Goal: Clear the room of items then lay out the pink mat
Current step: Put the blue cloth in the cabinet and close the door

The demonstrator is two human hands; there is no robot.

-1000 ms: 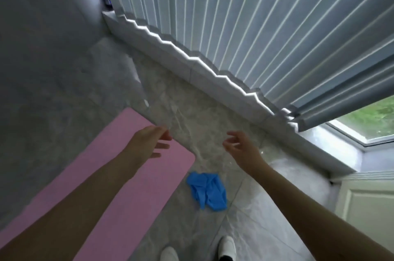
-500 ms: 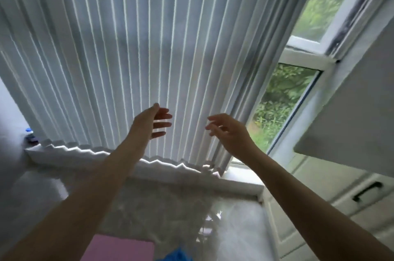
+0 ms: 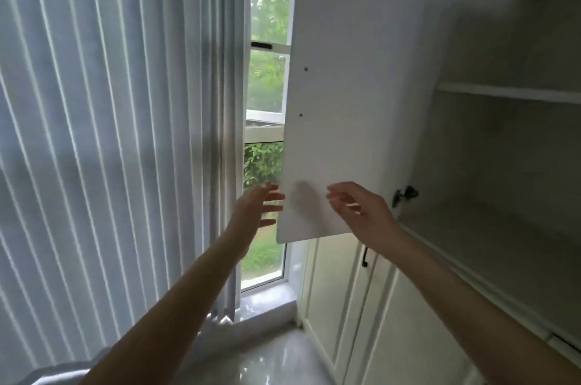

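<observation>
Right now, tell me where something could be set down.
The open cabinet's bottom shelf, right of the open door, looks bare, as does the shelf above. The window sill is bare but narrow. Both hands, left hand and right hand, crowd the door's lower edge.

Two hands reach up mid-frame: the left hand (image 3: pixel 256 210) and the right hand (image 3: pixel 361 211). One open cabinet door (image 3: pixel 345 86) at centre. One shelf (image 3: pixel 509 92) upper right. One blind (image 3: pixel 110 133) at left. One black handle (image 3: pixel 365 256) below centre.

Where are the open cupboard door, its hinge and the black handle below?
open cupboard door (image 3: pixel 339 101): head view, middle of panel.
hinge (image 3: pixel 405 195): head view, metal body.
black handle (image 3: pixel 365 257): head view, its bar.
</observation>
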